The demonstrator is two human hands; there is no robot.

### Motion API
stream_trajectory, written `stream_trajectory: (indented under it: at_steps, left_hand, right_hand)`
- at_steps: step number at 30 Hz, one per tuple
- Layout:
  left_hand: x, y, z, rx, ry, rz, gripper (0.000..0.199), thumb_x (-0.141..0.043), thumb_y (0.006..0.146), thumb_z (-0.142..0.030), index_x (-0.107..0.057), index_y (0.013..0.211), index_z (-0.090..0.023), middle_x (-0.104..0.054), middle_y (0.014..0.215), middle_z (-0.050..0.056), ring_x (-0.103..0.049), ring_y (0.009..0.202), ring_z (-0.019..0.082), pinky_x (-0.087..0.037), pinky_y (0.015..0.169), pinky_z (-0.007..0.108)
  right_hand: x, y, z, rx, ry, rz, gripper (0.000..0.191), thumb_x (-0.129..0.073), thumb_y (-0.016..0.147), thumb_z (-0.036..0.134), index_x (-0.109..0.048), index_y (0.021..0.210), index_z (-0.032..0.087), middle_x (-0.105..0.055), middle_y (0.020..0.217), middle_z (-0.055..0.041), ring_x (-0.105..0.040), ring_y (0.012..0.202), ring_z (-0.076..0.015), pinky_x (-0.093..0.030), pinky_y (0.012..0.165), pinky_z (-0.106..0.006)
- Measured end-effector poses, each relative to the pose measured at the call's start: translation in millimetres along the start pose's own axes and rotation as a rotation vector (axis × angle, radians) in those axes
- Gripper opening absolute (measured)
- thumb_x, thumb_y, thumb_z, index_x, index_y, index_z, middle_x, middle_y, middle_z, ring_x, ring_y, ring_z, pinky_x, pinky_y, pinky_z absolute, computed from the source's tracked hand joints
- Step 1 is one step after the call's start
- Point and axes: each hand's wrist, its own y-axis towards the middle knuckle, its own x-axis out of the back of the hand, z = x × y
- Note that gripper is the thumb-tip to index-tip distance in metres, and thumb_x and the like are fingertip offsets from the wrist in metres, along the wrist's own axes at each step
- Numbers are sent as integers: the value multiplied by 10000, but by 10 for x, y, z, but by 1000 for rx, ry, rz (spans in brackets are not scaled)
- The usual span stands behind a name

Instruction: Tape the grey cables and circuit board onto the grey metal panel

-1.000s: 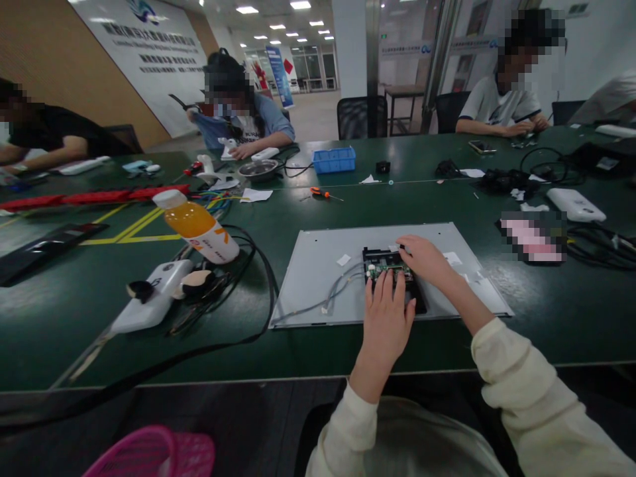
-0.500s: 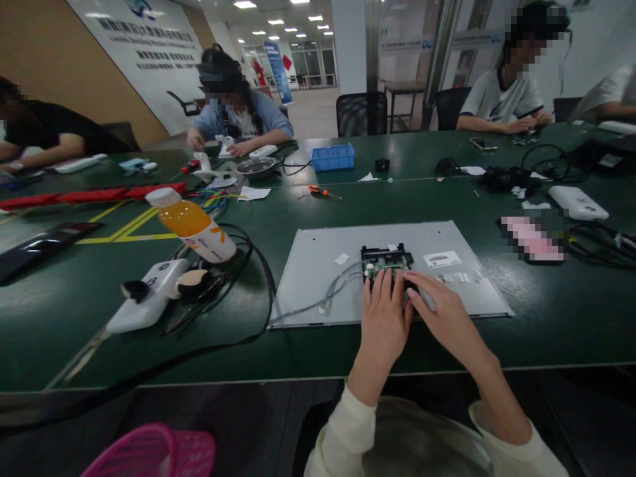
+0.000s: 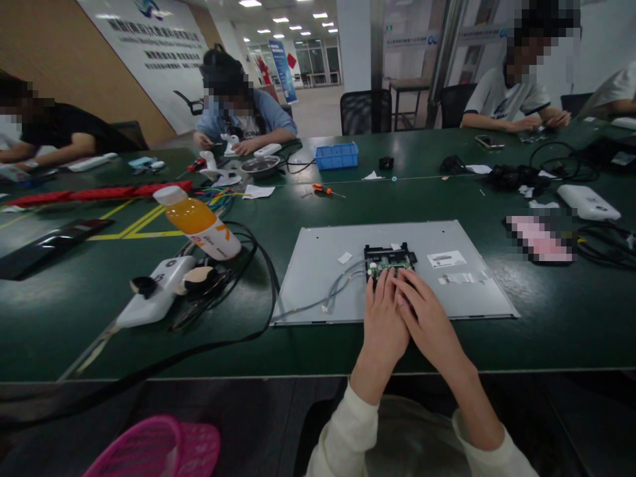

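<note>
- Circuit board (image 3: pixel 378 269) in a black frame (image 3: pixel 387 254), lying on the flat grey panel (image 3: pixel 303 275), a little right of the panel's middle; its near part is hidden beneath the fingers.
- Left hand (image 3: pixel 385 328): fingers stretched forward over the board's near part; I cannot tell whether its grip has hold of anything.
- Right hand (image 3: pixel 431 321): fingers bent and angled in over the same spot, overlapping the left hand; what, if anything, its grip holds is hidden.
- Grey cables (image 3: pixel 340 286) run left from the frame across the panel.
- White label (image 3: pixel 446 259) on the panel, right of the frame.
- Green desk (image 3: pixel 556 324) under the panel; an orange-handled screwdriver (image 3: pixel 324 190) lies beyond it, and a juice bottle (image 3: pixel 201 228) leans to its left.
</note>
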Motion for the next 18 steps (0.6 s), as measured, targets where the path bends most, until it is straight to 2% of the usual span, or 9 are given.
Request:
stream_trajectory:
  at_steps: [10, 18]
  left_hand:
    - [17, 9, -4, -5, 4, 17, 527, -343, 962, -224, -310, 1478, -125, -311, 1546, 127, -233, 1449, 263, -228, 1175, 507]
    - [-23, 5, 1, 3, 2, 15, 529, -326, 959, -200, -303, 1482, -123, -307, 1549, 118, -226, 1452, 256, -224, 1181, 496]
  right_hand:
    - [-12, -12, -29, 6, 8, 0, 431, -345, 974, 312, -481, 1378, 248, -407, 1484, -95, -356, 1385, -248, -322, 1144, -517]
    - [-20, -6, -30, 18, 1, -19, 428, -347, 974, 300, -497, 1368, 226, -418, 1477, -98, -357, 1386, -240, -318, 1152, -486]
